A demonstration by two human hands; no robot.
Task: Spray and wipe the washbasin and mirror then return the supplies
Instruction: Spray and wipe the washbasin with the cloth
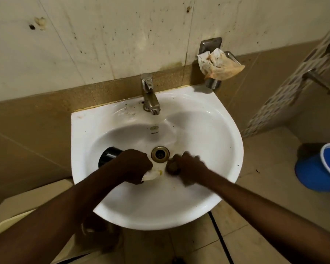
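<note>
A white washbasin (208, 130) hangs on the wall, with a brass drain (160, 153) at its middle and a chrome tap (150, 96) at the back. My left hand (133, 164) is inside the bowl, left of the drain, gripping a black cylindrical bottle (109, 156) whose end points left; a scrap of white cloth or paper (151, 174) shows under the fingers. My right hand (187, 166), blurred, grips a small brown scrubbing pad (172, 167) against the bowl just right of the drain. No mirror is in view.
A metal wall holder (211, 54) stuffed with stained crumpled paper (220, 63) sits right of the tap. A blue bucket (320, 168) stands on the floor at right. The wall tiles (103, 35) above the basin are spotted with dirt.
</note>
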